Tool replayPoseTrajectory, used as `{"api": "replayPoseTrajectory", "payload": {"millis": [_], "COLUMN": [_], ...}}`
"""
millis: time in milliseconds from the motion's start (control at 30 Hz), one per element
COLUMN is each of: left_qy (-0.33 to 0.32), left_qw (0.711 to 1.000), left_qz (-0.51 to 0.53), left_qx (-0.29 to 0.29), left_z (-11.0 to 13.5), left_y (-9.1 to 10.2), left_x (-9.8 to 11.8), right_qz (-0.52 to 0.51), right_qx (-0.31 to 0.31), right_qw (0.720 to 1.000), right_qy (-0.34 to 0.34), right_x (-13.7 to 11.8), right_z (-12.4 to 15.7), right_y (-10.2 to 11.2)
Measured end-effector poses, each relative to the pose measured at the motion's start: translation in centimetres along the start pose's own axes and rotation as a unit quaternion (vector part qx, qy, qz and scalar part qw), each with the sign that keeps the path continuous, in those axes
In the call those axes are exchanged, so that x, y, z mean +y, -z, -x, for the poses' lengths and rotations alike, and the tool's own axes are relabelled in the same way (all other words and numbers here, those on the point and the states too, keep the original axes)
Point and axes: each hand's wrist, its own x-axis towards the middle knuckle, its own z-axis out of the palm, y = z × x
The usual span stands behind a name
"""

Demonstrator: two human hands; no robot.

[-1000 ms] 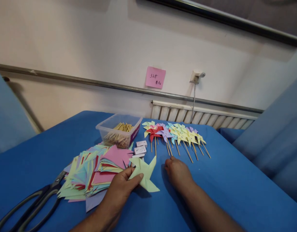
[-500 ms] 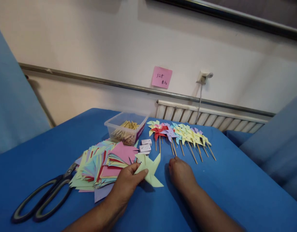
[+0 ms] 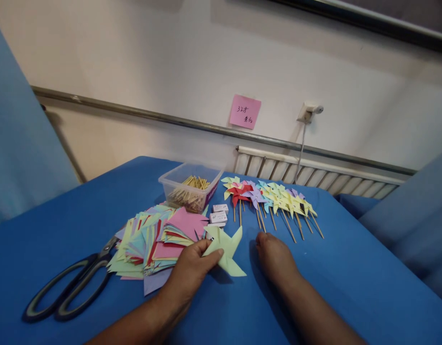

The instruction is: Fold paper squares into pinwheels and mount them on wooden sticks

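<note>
My left hand (image 3: 192, 273) pinches a pale green folded paper pinwheel (image 3: 226, 249) by its left side, just above the blue table (image 3: 350, 278). My right hand (image 3: 274, 258) rests on the table to the right of the pinwheel, fingers curled under in a loose fist; nothing shows in it. A heap of cut coloured paper squares (image 3: 152, 242) lies left of my left hand. A row of finished pinwheels on wooden sticks (image 3: 271, 201) lies beyond my right hand.
A clear plastic tub of wooden sticks (image 3: 190, 189) stands behind the paper heap. Small white boxes (image 3: 219, 215) lie beside it. Large black-handled scissors (image 3: 68, 287) lie at the left. A pink note (image 3: 244, 111) hangs on the wall above a radiator (image 3: 314, 175).
The view has shifted a little, so everything sits further right and the scissors show more fully. Both hands and the green pinwheel keep the same places on the table.
</note>
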Motion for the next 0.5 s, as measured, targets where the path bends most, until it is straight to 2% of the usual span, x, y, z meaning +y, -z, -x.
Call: {"api": "replayPoseTrajectory", "payload": {"millis": [500], "left_qy": [-0.01], "left_qw": [1.0], "left_qz": [-0.022], "left_qx": [0.01], "left_z": [-0.23], "left_y": [0.1], "left_x": [0.05], "right_qz": [-0.066], "right_qx": [0.025], "right_qw": [0.998], "right_qy": [-0.002], "right_x": [0.93], "right_z": [-0.33], "right_y": [-0.03]}}
